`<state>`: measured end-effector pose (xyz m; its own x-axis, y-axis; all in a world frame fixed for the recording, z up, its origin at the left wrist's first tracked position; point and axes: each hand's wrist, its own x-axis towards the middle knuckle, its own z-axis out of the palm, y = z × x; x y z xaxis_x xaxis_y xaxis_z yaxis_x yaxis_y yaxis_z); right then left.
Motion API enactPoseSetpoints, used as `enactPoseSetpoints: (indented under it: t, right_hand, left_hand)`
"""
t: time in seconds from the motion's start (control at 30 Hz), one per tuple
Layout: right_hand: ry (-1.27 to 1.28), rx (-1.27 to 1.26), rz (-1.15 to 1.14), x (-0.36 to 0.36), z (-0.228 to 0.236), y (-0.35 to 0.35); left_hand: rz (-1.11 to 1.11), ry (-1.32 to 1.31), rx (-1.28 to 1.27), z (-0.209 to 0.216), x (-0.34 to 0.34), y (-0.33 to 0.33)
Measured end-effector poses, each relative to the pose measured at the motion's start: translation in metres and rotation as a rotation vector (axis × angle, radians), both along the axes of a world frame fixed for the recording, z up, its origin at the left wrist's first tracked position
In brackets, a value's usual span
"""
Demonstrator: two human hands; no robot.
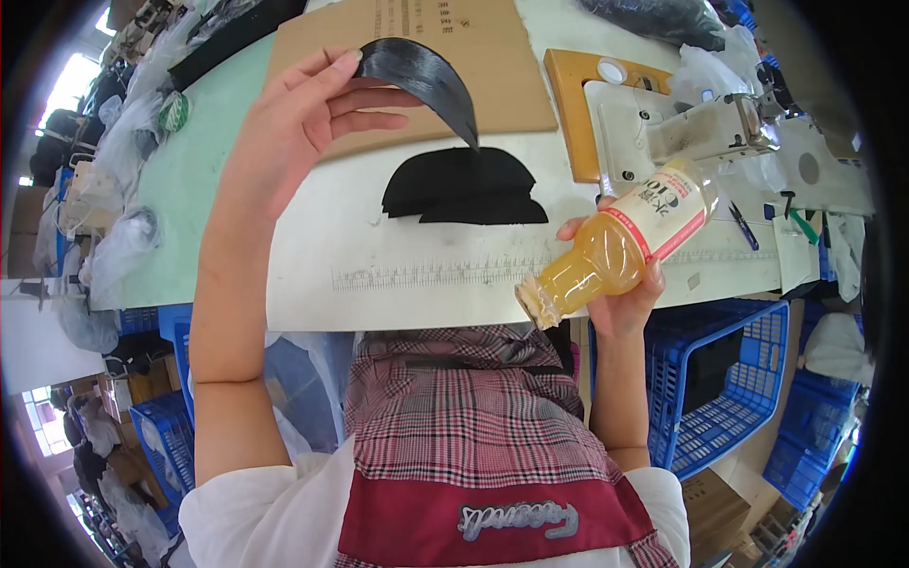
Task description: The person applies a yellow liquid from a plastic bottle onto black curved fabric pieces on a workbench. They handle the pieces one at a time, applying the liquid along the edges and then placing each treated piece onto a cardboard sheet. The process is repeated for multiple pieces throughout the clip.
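Raised over the far left of the worktable (pixel 312 308), my left hand (pixel 308 109) pinches a glossy black curved piece (pixel 421 76), shaped like a cap brim, by its left end. My right hand (pixel 625 298) is wrapped round a clear plastic bottle (pixel 620 237) with a pale label and yellowish liquid inside. The bottle is tilted, its crusted mouth pointing down and left toward the table's near edge. Between my hands, a few matte black curved fabric pieces (pixel 459 187) lie overlapped on the white tabletop.
A brown cardboard sheet (pixel 511 85) lies at the back. To the right stands a sewing machine (pixel 682 133) beside a yellow board (pixel 568 114). A pen (pixel 743 227) rests near it. Blue plastic crates (pixel 720 388) stand below the table, and plastic bags (pixel 123 251) hang at the left.
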<state>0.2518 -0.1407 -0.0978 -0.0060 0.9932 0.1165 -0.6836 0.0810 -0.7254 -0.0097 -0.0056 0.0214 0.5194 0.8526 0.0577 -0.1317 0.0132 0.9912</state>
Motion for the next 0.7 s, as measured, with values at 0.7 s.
enactPoseSetpoints:
  t: [0.7]
  right_hand:
    - [0.032,-0.118,-0.198,0.007,-0.010,0.002]
  left_hand:
    - [0.152,0.456,0.028,-0.099,0.117,0.271]
